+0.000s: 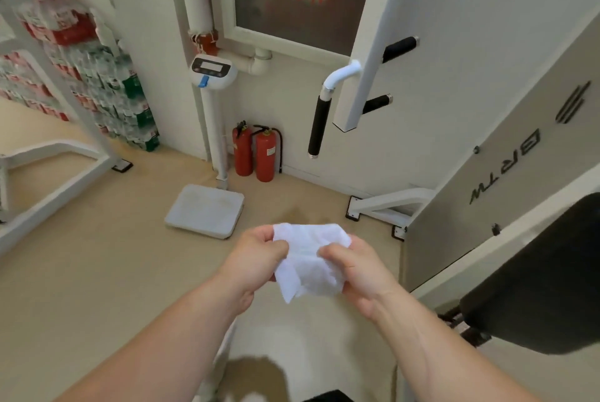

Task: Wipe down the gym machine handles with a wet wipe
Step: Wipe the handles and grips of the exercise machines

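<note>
Right now you are readying the cloth rather than wiping. Your left hand [256,255] and right hand [355,267] each pinch a side of the white wet wipe [308,260], fingers and thumb curled onto it, so it hangs crumpled between them over the tan floor [97,271]. It looks partly unfolded, though the creases make that hard to judge. The nearest target, the long black hanging handle [319,125], sits well above and ahead of the wipe, untouched. An upper short grip [400,48] and a lower short grip [376,103] stick out past the white post [370,44]. Next, I judge, you need to gather the wipe into one palm, reach up, and wrap it round the long handle.
</note>
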